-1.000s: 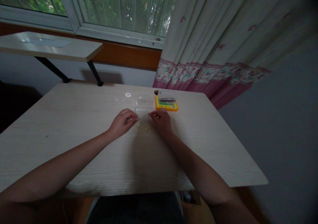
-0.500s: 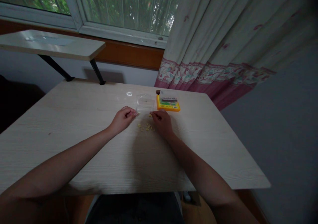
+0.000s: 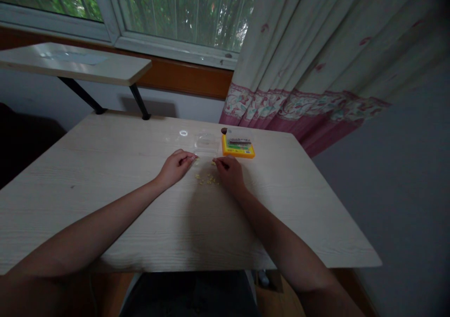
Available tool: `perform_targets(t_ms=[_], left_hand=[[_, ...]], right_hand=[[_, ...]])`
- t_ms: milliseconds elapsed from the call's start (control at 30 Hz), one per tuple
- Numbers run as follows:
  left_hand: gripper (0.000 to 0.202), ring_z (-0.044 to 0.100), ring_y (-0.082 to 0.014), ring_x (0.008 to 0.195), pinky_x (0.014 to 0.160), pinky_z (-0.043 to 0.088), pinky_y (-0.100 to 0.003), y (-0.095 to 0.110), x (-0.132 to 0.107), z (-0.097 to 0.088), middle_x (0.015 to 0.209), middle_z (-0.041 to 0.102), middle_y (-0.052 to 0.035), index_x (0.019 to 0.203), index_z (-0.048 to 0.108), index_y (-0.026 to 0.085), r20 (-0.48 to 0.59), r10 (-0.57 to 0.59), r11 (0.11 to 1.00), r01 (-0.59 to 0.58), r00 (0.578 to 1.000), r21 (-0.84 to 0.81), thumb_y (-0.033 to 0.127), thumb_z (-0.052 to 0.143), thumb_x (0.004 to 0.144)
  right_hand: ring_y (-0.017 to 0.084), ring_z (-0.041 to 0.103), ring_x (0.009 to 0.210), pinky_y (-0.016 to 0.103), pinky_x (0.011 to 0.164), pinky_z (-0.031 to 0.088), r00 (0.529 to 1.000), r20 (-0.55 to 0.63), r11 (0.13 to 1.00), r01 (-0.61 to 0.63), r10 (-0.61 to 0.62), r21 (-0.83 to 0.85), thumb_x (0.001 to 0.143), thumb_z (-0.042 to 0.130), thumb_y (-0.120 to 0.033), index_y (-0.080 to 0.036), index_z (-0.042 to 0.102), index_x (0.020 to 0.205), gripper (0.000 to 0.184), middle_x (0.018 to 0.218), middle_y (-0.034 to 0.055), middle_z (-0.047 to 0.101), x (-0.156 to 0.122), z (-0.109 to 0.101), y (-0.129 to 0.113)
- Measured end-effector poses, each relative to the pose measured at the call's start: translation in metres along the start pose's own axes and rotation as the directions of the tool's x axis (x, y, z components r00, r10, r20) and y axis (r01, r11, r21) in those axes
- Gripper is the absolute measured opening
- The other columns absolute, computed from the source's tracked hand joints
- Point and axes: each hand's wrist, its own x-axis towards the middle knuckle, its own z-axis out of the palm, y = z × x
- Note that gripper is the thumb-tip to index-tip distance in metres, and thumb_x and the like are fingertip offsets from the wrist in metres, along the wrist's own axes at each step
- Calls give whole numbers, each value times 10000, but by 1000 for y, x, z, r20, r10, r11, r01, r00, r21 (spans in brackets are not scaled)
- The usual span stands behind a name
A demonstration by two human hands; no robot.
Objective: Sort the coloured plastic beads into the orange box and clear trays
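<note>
My left hand [image 3: 176,165] is closed in a pinch at the near left corner of a clear plastic container [image 3: 206,142]. A small yellowish bit shows at its fingertips, too small to name. Opposite it, my right hand [image 3: 229,170] also pinches, its fingertips by the container's near right corner. One yellow bit shows just under those fingertips; whether they grip it is unclear. Several small yellow pieces [image 3: 209,179] lie scattered on the table between the hands, on the near side of the container.
A yellow case [image 3: 238,148] with a clear raised lid and dark and green contents stands right of the container. The pale wooden table [image 3: 140,232] reaches to a wall, with a raised shelf [image 3: 105,71] at the back left. A curtain [image 3: 291,96] hangs behind.
My left fingertips have shifted slightly to the right, and a yellowish bit now shows at them. My right hand stays almost where it was. The view has tilted very slightly.
</note>
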Motion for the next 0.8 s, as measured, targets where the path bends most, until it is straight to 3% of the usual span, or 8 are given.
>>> perform_targets(t_ms=[100,200,500,600,800], left_hand=[[249,484,-131,661,617,398,-250,3,-3,-2,723,495,-4,998,728,191,27,14,1000,-14,1000,0,364,568,918],[245,498,-133,693,639,408,-253,7,-8,-6,790,523,-18,1020,713,197,123,80,996,-84,989,21,357,550,931],[231,537,-188,858,774,436,-305,15,-18,-18,869,553,-51,1053,702,220,396,265,925,-348,879,153,358,556,939],[203,545,-204,907,819,431,-326,13,-17,-17,902,570,-53,1045,697,228,419,279,903,-385,864,192,350,591,922],[164,548,-207,913,810,434,-322,11,-17,-14,905,562,-52,995,687,221,413,240,906,-356,878,230,334,593,921]], right_hand=[[159,545,670,280,652,434,1000,19,1000,4,-4,22,898,591,-329,-195,714,790,210,708,29,616,-1,0,2],[157,551,685,277,661,435,997,63,999,38,-39,23,895,596,-312,-194,716,804,191,720,30,614,-3,-2,3],[168,515,702,292,703,412,945,248,971,232,-212,-54,870,592,-244,-194,665,719,175,657,20,562,-5,-8,-3],[172,505,702,292,696,401,949,231,969,237,-215,-69,857,586,-223,-193,643,709,161,651,16,539,-6,-7,-2],[173,508,704,289,692,400,945,241,967,244,-220,-75,865,584,-239,-191,658,740,153,653,17,542,-5,-7,-1]])
